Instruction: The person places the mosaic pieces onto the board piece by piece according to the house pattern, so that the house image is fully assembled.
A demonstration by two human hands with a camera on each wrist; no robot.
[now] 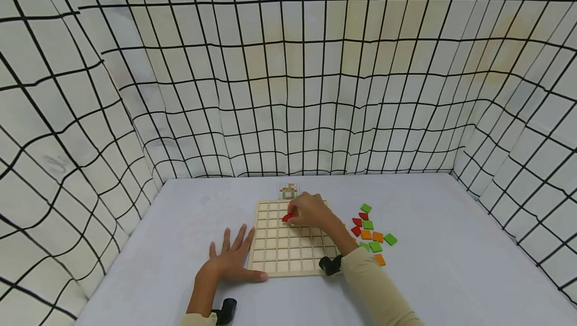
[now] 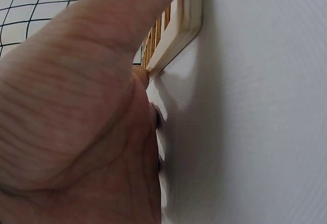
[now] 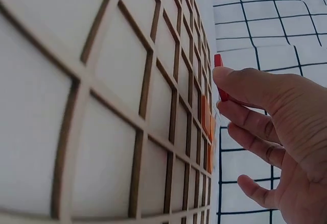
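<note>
Head: right hand [image 1: 312,211] is pinching a thin red curved-edged piece [image 1: 286,218] over a pale wooden square-grid board [image 1: 283,254]; left hand [image 1: 230,263] is resting, fingers splayed, at its left edge, on the white tabletop [image 1: 176,231].
Left wrist: board's smooth rounded corner is showing.
Right wrist: thumb is holding red piece edge-on, off the ridges; flat orange pieces [image 3: 205,113] are lying beyond.

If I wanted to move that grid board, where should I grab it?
Probably by its left rim: the grid board lies flat, and its thick edge offers something to grasp. Come from the left, where the left hand is; loose tiles lie off the right side.
</note>
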